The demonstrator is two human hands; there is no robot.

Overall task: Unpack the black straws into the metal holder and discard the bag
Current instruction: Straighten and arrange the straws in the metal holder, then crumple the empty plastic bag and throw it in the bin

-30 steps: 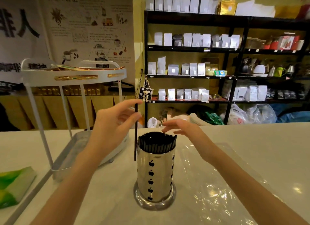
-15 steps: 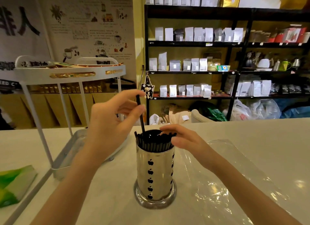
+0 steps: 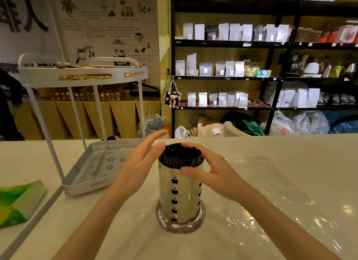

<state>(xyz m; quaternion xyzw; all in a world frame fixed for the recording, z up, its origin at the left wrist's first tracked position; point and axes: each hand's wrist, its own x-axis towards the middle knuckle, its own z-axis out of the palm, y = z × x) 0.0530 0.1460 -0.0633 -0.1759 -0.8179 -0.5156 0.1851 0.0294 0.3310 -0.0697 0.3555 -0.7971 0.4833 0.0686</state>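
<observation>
A shiny metal holder (image 3: 179,197) with black apple cut-outs stands upright on the white counter, directly in front of me. It is packed with black straws (image 3: 182,155) whose tops stick out above the rim. My left hand (image 3: 139,162) is beside the rim on the left, fingers spread, fingertips touching the straw tops. My right hand (image 3: 209,170) cups the rim from the right, thumb on the holder's wall, fingers over the straws. The clear plastic bag (image 3: 271,197) lies flat and crumpled on the counter to the right of the holder.
A white two-tier rack (image 3: 83,75) stands on the counter at left, its lower metal tray (image 3: 96,164) close to my left hand. A green packet (image 3: 17,199) lies at the far left edge. Dark shelves with pouches fill the background.
The single black straw my left hand held has gone down into the holder. Both hands now rest around the straw tops, and the left hand's fingers have opened.
</observation>
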